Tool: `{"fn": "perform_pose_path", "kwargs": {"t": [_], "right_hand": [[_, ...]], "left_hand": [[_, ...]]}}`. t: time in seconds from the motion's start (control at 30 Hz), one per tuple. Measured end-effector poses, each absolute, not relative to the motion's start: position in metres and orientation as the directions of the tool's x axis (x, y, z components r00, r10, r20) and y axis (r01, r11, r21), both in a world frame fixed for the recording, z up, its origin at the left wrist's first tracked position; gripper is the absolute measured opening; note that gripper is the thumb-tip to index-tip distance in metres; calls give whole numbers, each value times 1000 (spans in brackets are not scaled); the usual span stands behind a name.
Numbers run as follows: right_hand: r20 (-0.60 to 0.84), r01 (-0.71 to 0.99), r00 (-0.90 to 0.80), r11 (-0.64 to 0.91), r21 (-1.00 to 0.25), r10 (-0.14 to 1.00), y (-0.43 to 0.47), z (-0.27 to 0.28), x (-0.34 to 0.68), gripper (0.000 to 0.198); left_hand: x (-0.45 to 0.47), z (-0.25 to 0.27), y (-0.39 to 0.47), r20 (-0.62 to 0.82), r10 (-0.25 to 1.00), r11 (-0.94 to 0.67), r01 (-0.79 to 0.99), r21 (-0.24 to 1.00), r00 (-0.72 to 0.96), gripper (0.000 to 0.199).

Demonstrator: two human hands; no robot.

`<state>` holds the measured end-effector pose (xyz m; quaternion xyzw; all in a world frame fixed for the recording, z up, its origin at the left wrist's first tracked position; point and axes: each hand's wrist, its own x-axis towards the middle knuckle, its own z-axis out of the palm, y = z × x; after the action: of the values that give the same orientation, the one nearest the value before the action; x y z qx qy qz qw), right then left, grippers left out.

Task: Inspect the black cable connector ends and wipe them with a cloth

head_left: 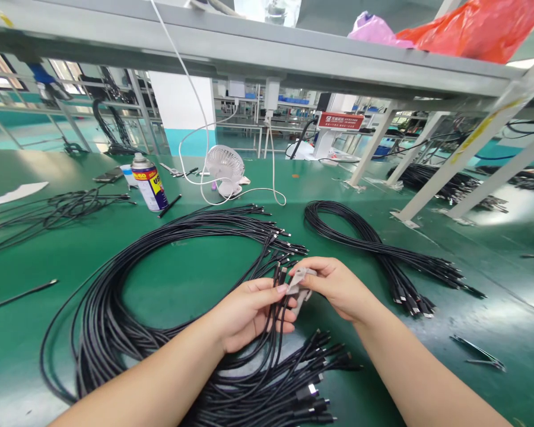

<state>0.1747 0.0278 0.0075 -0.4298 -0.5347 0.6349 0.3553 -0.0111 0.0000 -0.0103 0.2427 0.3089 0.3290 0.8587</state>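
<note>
My left hand (258, 308) is closed around a few black cables (273, 323), their connector ends pointing up past the thumb. Pinched in my right hand (333, 281) is a small greyish cloth (300, 281), which touches the cables near their plugs. The left thumb also meets the cloth's edge. Beneath both hands lies a large looped bundle of black cables (111, 302). Its many connector ends fan out at the upper right and at the lower right of the loop.
A second cable bundle (347, 228) lies to the right, with tweezers (478, 353) nearer me. Behind stand a spray can (149, 184) and a small white fan (225, 169). Loose cables (66, 210) lie at left. A shelf beam (267, 50) crosses overhead; slanted posts (463, 142) rise at right.
</note>
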Motion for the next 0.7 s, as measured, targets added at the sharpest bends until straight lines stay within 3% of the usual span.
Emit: {"fn": "perform_pose_path", "kwargs": {"t": [0.1,0.3,0.43,0.7], "right_hand": [[-136,3,-323,-142,-990,937,30,2,177,26],[-225,22,-468,-244,-970,855,29,-1,175,33],[-269,70,-446,-266,-961,854,28,2,171,38],[-204,-68,-397,-250,-966,895,18,21,161,39]], "left_hand": [[-11,-10,2,-402,735,652,-405,641,546,20],[-9,-15,2,-393,752,616,-353,704,528,24],[-10,-12,0,-378,758,592,-317,741,532,29],[-8,1,-4,-289,836,495,-416,763,466,37]]}}
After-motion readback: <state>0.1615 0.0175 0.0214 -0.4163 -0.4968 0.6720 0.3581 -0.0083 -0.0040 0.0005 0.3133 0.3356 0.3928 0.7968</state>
